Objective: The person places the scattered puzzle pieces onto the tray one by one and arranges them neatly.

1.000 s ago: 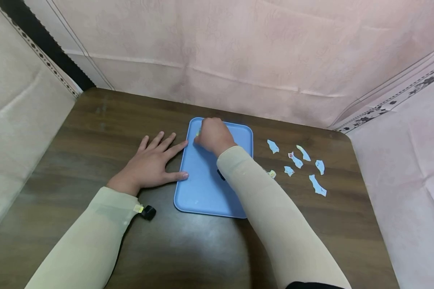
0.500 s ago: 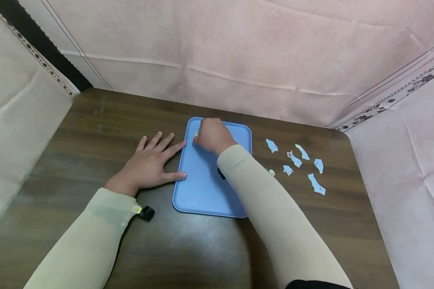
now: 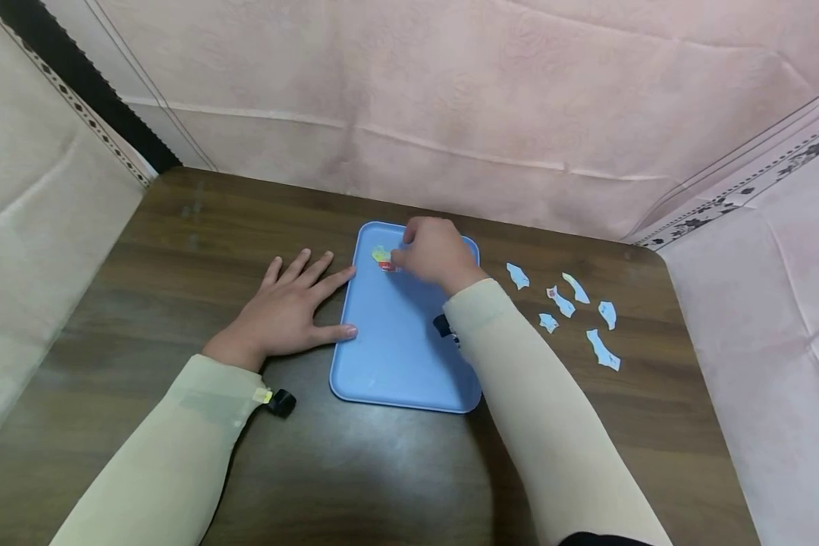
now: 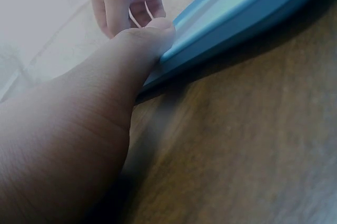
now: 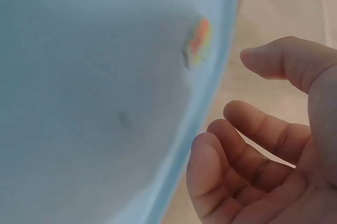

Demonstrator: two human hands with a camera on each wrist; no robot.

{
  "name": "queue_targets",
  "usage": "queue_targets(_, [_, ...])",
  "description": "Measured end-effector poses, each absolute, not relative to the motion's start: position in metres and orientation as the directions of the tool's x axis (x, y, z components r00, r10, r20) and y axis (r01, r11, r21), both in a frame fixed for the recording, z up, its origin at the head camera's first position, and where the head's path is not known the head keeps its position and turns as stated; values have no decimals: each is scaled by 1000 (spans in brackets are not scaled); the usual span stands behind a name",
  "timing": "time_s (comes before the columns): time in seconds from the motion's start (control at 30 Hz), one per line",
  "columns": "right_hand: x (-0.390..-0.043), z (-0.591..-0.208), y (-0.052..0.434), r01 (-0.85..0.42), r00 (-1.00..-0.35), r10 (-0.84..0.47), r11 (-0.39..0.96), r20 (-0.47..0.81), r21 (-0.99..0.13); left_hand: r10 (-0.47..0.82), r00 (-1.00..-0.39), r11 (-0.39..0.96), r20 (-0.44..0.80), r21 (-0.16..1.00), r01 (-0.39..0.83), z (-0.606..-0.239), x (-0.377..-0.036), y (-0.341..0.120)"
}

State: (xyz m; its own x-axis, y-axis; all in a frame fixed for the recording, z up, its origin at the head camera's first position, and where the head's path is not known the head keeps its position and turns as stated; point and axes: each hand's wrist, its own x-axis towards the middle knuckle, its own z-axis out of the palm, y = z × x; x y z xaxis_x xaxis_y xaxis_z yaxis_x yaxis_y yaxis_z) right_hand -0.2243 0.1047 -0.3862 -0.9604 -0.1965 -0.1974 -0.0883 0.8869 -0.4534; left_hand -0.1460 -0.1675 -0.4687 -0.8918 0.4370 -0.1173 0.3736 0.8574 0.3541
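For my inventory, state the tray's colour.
Light blue; the tray shows best in the head view.

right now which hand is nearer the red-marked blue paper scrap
Right hand: left of the scrap, over the blue tray. Left hand: farther left, at the tray's left rim.

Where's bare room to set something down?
Free: the near end of the blue tray, left of the right sleeve; tabletop before it, between the sleeves. Crowded: tray's far end, with the right grip near a colourful piece; right of the tray, paper pieces.
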Motion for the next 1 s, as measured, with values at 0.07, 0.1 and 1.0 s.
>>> queue_targets(0.07, [-220,-383,113,-101,-966,-196,887,-170,-450,437,-891,857,-120,357,372,-469,-146,-167])
queue_targets(0.1, [-218,-381,117,-102,-968,-194,886,-161,-453,437,-891,857,-122,358,372,-469,-147,-167])
queue_targets(1.0, [-139,-345,230,-14,-971,-122,889,-207,-458,437,-893,855,-110,360,374,-475,-148,-168])
